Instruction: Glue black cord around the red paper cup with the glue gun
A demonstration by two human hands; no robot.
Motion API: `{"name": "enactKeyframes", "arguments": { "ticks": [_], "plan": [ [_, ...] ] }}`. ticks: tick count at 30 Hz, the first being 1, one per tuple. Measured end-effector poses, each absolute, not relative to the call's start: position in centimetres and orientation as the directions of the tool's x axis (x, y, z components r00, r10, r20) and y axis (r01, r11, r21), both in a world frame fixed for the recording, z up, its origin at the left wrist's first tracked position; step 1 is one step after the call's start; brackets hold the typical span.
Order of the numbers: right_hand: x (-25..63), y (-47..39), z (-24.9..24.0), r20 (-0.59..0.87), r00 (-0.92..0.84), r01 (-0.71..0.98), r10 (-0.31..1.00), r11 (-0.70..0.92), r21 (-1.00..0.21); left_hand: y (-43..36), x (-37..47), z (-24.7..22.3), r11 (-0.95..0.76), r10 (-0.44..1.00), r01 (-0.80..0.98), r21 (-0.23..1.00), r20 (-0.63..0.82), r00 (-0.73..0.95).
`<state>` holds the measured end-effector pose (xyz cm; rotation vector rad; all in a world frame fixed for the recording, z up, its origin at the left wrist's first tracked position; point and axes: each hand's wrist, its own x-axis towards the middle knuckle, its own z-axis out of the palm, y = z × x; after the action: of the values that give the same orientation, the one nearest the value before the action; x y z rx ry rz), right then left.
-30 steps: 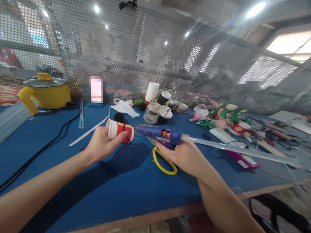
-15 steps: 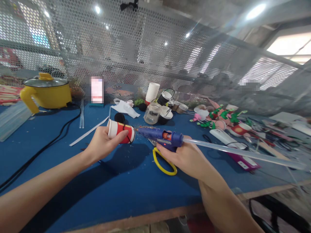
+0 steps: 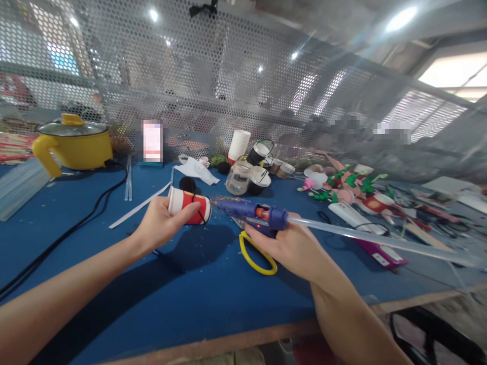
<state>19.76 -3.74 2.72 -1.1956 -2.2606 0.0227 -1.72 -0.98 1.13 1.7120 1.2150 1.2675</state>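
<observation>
Paper cup: red and white, tipped on its side above the blue tabletop, with black cord around it; one end faces left, the other right.
Left hand: fingers closed around the cup, thumb along its near side.
Right hand: wrapped around the grip of the glue gun.
Glue gun: blue, nozzle pointing left at the cup's right end; whether it touches, I cannot tell. A small red light shows on its side.
Glue stick: clear, long, reaching right from the gun's rear.
Black pompom: just beyond the cup; whether fixed to it is unclear.
Scissors: yellow-handled, on the table below the gun, partly hidden.
Far middle: glass jar, with a stack of paper cups beyond it.
Far left: yellow electric pot with a glass lid.
Far right: heap of craft pieces in pink, green and red.
</observation>
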Motion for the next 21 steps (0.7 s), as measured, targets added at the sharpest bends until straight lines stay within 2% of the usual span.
{"name": "enactKeyframes", "arguments": {
  "ticks": [8, 13, 21],
  "plan": [
    [19.81, -3.96, 2.32, 0.456, -0.380, 0.748, 0.805, 0.557, -0.360, -1.05, -1.72, 1.48, -0.298, 0.955, 0.240, 0.924, 0.290, 0.069],
    [19.66, -4.11, 2.39, 0.475, -0.391, 0.746, 0.788, 0.574, -0.339, -1.02, -1.65, 1.54, -0.217, 0.976, 0.206, 0.954, 0.216, 0.031],
    [19.57, -4.42, 2.30, 0.414, -0.362, 0.729, 0.835, 0.530, -0.433, -0.99, -1.51, 1.86, -0.115, 0.993, 0.155, 0.981, 0.119, -0.017]
  ]
}}
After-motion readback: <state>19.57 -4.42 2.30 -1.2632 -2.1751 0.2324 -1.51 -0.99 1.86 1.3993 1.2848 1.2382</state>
